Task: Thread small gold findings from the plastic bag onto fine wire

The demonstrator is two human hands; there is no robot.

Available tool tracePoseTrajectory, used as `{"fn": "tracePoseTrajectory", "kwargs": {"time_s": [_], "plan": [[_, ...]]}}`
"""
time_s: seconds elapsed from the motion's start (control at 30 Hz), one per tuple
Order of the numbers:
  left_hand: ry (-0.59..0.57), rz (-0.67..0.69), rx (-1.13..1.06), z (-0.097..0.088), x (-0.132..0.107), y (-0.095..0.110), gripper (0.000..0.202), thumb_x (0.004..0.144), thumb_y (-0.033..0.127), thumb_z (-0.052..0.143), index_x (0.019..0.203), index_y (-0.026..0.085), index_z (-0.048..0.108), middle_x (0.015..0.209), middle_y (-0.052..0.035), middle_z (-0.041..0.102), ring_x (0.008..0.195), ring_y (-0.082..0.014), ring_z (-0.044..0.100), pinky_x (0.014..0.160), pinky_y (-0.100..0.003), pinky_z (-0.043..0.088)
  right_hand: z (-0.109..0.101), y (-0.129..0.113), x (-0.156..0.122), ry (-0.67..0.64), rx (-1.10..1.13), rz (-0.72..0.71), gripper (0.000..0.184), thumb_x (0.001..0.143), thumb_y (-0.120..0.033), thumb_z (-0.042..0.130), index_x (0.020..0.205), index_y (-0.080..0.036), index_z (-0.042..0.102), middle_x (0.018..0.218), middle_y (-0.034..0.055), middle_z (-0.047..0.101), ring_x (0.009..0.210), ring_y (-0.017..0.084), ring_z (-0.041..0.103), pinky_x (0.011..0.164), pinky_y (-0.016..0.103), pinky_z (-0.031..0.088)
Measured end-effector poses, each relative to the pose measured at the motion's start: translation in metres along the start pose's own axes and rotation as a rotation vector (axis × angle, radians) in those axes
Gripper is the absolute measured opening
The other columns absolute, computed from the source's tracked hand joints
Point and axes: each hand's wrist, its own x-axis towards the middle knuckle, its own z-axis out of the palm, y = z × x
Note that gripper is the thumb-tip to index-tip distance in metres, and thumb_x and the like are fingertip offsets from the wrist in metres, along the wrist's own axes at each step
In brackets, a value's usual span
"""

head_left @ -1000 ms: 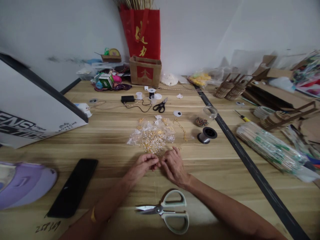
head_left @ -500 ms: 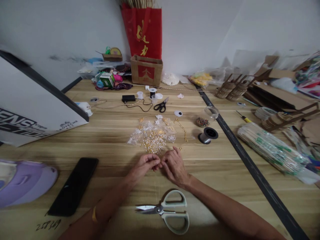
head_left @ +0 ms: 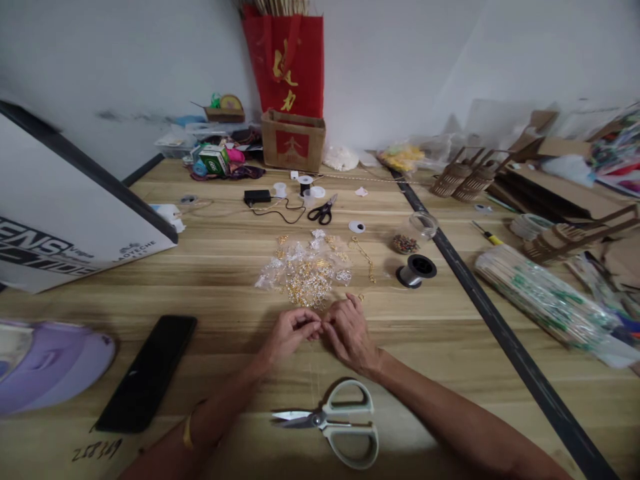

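Observation:
My left hand (head_left: pixel 295 330) and my right hand (head_left: pixel 350 333) meet fingertip to fingertip above the table, both closed in a pinch. A thin, nearly clear thread (head_left: pixel 311 377) runs down from between them toward the scissors. Whatever small piece sits in the fingertips is hidden. Just beyond the hands lies a heap of small gold and silver jewelry rings (head_left: pixel 307 280), with clear plastic bags (head_left: pixel 273 273) around it. A gold chain (head_left: pixel 364 257) lies right of the heap. White-handled scissors (head_left: pixel 345 423) rest below my hands, blades pointing left.
A spool of clear line (head_left: pixel 416 271) and a jar of beads (head_left: pixel 407 241) stand to the right. Black scissors (head_left: pixel 323 211) lie farther back. On the left are a black phone (head_left: pixel 147 373), a purple object (head_left: pixel 55 367) and a large box (head_left: pixel 75 220). Wrapped sticks (head_left: pixel 545 293) lie far right.
My left fingers and wrist have shifted very slightly. My right hand and the things on the table stay in place.

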Motion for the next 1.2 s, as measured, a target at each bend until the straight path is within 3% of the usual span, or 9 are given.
{"fn": "tracePoseTrajectory", "kwargs": {"time_s": [0.63,0.73,0.93,1.07,1.2], "plan": [[0.007,0.124,0.144,-0.011,-0.002,-0.009,0.024,0.082,0.038,0.055,0.079,0.014,0.055,0.062,0.0009,0.058,0.057,-0.0118,0.057,0.057,-0.023,0.046,-0.001,0.002,-0.001,-0.029,0.020,-0.011,0.010,0.088,-0.027,0.050,0.093,-0.019,0.051,0.085,0.0038,0.058,0.087,0.018,0.051,0.101,0.047,0.026],[0.041,0.199,0.378,-0.013,-0.005,-0.007,0.018,0.087,0.031,0.049,0.082,0.015,0.055,0.066,0.0001,0.059,0.062,-0.0126,0.058,0.059,-0.023,0.046,0.001,0.003,-0.002,-0.004,0.023,-0.028,0.009,0.087,-0.027,0.052,0.091,-0.019,0.051,0.082,0.0028,0.058,0.087,0.018,0.051,0.101,0.047,0.027],[0.043,0.527,1.138,-0.017,-0.012,-0.006,0.017,0.092,0.015,0.039,0.086,0.017,0.055,0.080,-0.0035,0.062,0.074,-0.0159,0.058,0.072,-0.028,0.045,0.002,0.003,-0.002,-0.047,-0.029,-0.045,0.010,0.086,-0.026,0.053,0.089,-0.017,0.054,0.083,0.0045,0.059,0.089,0.019,0.050,0.102,0.048,0.025],[-0.089,0.539,1.549,-0.016,-0.019,-0.003,0.018,0.087,0.006,0.040,0.090,0.016,0.055,0.090,-0.0072,0.060,0.086,-0.0211,0.056,0.078,-0.033,0.043,0.001,0.000,-0.002,-0.102,-0.082,-0.058,0.011,0.087,-0.026,0.051,0.090,-0.018,0.057,0.085,0.0052,0.059,0.094,0.020,0.049,0.104,0.050,0.021],[-0.118,0.520,1.654,-0.012,-0.024,-0.001,0.019,0.085,0.005,0.043,0.096,0.017,0.053,0.094,-0.0068,0.059,0.087,-0.0215,0.054,0.080,-0.034,0.042,-0.006,0.007,0.002,-0.074,-0.078,-0.026,0.010,0.088,-0.022,0.048,0.088,-0.018,0.057,0.086,0.0047,0.059,0.090,0.020,0.049,0.101,0.048,0.025]]}}
